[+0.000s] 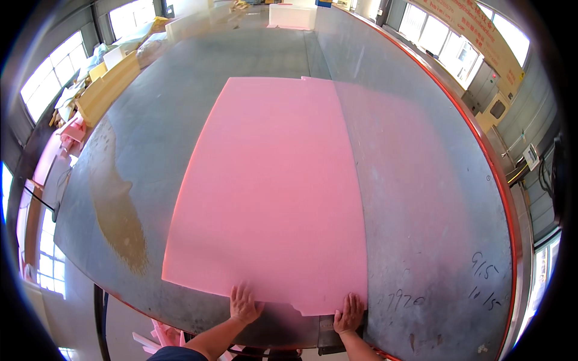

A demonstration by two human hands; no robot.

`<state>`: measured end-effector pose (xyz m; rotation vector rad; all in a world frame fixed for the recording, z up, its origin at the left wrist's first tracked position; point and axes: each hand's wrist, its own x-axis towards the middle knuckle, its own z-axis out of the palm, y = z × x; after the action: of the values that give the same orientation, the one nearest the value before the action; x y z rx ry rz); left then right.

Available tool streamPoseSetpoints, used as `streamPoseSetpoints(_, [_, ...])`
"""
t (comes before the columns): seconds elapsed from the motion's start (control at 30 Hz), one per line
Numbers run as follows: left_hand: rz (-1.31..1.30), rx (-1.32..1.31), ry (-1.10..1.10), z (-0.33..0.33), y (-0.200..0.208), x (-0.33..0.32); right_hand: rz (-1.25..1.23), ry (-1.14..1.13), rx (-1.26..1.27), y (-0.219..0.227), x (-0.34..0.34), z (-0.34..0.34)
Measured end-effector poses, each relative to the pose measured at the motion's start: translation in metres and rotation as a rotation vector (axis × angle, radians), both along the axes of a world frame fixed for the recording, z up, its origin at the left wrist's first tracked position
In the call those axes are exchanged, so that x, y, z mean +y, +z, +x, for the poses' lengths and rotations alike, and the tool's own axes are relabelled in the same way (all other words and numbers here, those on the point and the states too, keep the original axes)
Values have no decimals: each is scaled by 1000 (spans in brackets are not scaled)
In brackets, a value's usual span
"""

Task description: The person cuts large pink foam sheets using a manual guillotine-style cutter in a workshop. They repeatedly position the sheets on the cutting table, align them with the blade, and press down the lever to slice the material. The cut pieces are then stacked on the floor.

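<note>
A large pink foam sheet (271, 186) lies flat on the grey metal table (150, 150), its long right edge running along a grey metal side panel (415, 198). Its near edge is uneven, with a small notch between my hands. My left hand (244, 305) rests at that near edge, fingers spread and reaching onto the foam. At the near right corner, my right hand (350, 313) touches the sheet with its fingers stretched forward. Neither hand is wrapped round anything.
A red edge (481, 141) tops the side panel, which bears handwritten marks. A brown stain (117, 210) spreads on the table's left part. Pink foam scraps (162, 334) lie below the near edge. Yellow foam boards (108, 87) stand at far left; a white block (292, 16) sits at the far end.
</note>
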<state>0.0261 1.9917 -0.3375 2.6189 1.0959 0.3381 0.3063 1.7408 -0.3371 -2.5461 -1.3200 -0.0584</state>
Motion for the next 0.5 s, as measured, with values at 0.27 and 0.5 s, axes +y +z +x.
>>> streamPoseSetpoints(0.27, [138,-72,-50,1,2,8,29,24,18,0,-6,-1])
streamPoseSetpoints(0.5, [248,375,-327,21,51,49,170,-5,-45,1,1,13])
